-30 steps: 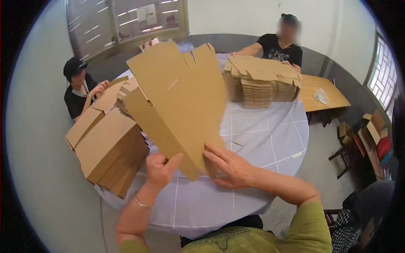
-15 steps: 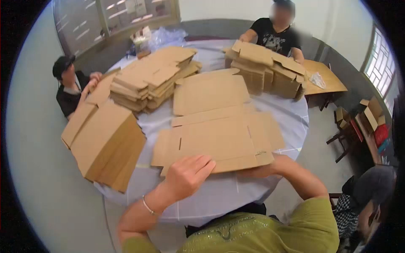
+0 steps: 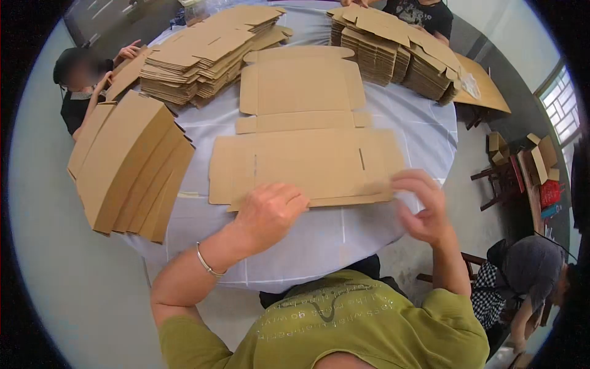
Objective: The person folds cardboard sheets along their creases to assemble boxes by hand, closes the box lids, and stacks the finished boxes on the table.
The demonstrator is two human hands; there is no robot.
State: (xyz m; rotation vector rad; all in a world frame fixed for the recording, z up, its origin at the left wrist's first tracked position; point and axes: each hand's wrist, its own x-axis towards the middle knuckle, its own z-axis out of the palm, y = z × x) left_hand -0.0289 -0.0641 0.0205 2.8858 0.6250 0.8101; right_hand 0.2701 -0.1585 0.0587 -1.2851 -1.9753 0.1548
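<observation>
A flat, unfolded cardboard box blank (image 3: 301,163) lies in front of me, its slotted panel nearest and its larger lid panel stretching away. My left hand (image 3: 270,212) is closed over the near edge, left of the middle, with a bracelet on the wrist. Beside the blank's right near corner is my right hand (image 3: 424,206), slightly blurred, its thumb and fingers curved and apart with nothing between them. Whether its fingertips touch the side flap I cannot tell.
Folded cardboard (image 3: 129,166) is piled at the left. More cardboard stacks (image 3: 209,49) (image 3: 393,46) stand at the back of the cloth-covered round table (image 3: 295,258). A person (image 3: 77,77) sits left, another (image 3: 424,15) is behind the far right stack, and another (image 3: 531,277) bends at the lower right.
My right hand has come out from under the blank's right near corner and risen beside it. My left hand stays on the near edge. The view has tilted downward.
</observation>
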